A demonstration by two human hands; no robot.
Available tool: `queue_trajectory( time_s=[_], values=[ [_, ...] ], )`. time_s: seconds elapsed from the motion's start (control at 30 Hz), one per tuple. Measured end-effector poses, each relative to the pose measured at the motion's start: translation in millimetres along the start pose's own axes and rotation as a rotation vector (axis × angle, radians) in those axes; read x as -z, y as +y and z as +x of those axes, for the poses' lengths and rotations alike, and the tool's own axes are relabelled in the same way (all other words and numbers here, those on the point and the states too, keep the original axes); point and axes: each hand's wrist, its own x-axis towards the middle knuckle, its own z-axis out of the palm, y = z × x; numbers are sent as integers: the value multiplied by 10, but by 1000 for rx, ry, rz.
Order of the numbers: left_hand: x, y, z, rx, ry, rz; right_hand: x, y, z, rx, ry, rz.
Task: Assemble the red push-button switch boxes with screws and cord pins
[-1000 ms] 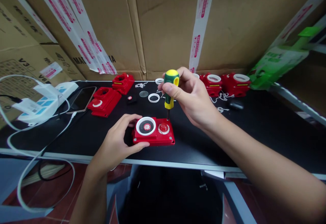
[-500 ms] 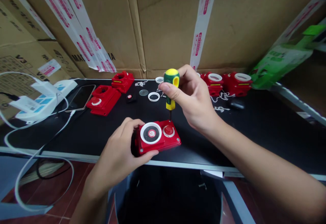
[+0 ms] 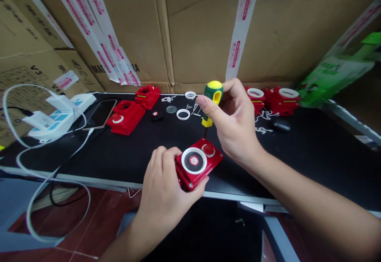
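My left hand point(image 3: 166, 186) grips the left end of a red box point(image 3: 198, 178), thumb along its near side and fingers over the far side. On the box's top are a white ring point(image 3: 183, 162) around a black disc with a red-and-white centre, a red button point(image 3: 208, 149), and screws at the corners. My right hand point(image 3: 233, 119) is closed around the handle of a green-and-yellow screwdriver point(image 3: 210, 99). The screwdriver leans slightly, its tip at the box's far corner screw. The box is turned at an angle, close to the black table's front edge.
Two red housings point(image 3: 126, 117) stand at left beside a phone point(image 3: 99, 114) and a white power strip point(image 3: 62, 115) with cables. White rings point(image 3: 183, 114) and a clear disc point(image 3: 171, 109) lie behind the box. More red boxes point(image 3: 281, 101) and a green bottle point(image 3: 330, 75) stand at right.
The red box has turned counterclockwise and shifted right, with my left hand following. The screwdriver has tilted, its tip still at the far corner screw. The whole view has shifted slightly.
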Motion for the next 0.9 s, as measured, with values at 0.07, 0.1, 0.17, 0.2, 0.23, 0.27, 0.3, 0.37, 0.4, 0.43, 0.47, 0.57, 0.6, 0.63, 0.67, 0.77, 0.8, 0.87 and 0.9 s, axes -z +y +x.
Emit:
queue_trajectory(
  time_s=[0.07, 0.1, 0.17, 0.2, 0.23, 0.27, 0.3, 0.37, 0.4, 0.43, 0.47, 0.57, 0.6, 0.63, 0.67, 0.77, 0.8, 0.87, 0.9],
  values=[
    [-38, 18, 3, -15, 16, -13, 19, -11, 32, -28, -52, 14],
    [-46, 12, 12, -22, 20, -25, 31, -18, 47, -47, -86, 16],
    [-48, -17, 40, -31, 18, -55, 54, -34, 69, -84, -151, 13],
    [-45, -36, 54, -31, 15, -70, 62, -41, 72, -93, -174, 12],
    [-42, -54, 65, -29, 6, -87, 67, -46, 70, -93, -190, 15],
    [-39, -70, 72, -22, -8, -108, 68, -51, 64, -89, -206, 20],
    [-38, -84, 75, -13, -26, -131, 66, -54, 55, -81, -218, 27],
    [-38, -102, 70, 4, -63, -170, 62, -61, 47, -63, -224, 38],
    [-36, -109, 65, 11, -81, -182, 67, -64, 54, -51, -213, 34],
    [-32, -116, 60, 18, -98, -192, 80, -65, 72, -33, -192, 23],
    [-25, -125, 58, 29, -115, -202, 105, -65, 104, -11, -165, 5],
    [24, -188, 73, 76, -168, -246, 259, -34, 263, 49, -106, -66],
    [49, -225, 87, 87, -180, -258, 330, -9, 326, 41, -122, -103],
    [76, -273, 104, 90, -185, -263, 403, 25, 383, 21, -169, -162],
    [105, -330, 124, 87, -187, -256, 471, 68, 430, -7, -241, -261],
    [200, -538, 201, 23, -160, -185, 594, 234, 472, -49, -524, -845],
    [233, -611, 229, -11, -156, -155, 599, 291, 451, -44, -597, -1023],
    [299, -749, 284, -61, -168, -92, 564, 384, 377, -48, -696, -1143],
    [330, -810, 308, -65, -174, -67, 531, 413, 333, -48, -733, -1171]
  ],
)
